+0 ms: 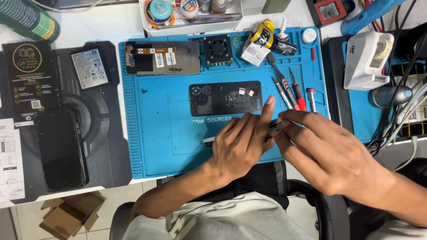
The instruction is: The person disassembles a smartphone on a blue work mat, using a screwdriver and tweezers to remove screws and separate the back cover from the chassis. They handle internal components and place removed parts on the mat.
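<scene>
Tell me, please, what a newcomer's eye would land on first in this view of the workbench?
The bright blue work mat fills the middle of the bench, with a black phone back cover lying flat at its centre. Just below it, the left hand and right hand meet over a thin part pinched between them. A dark phone lies on the black mat at far left.
</scene>
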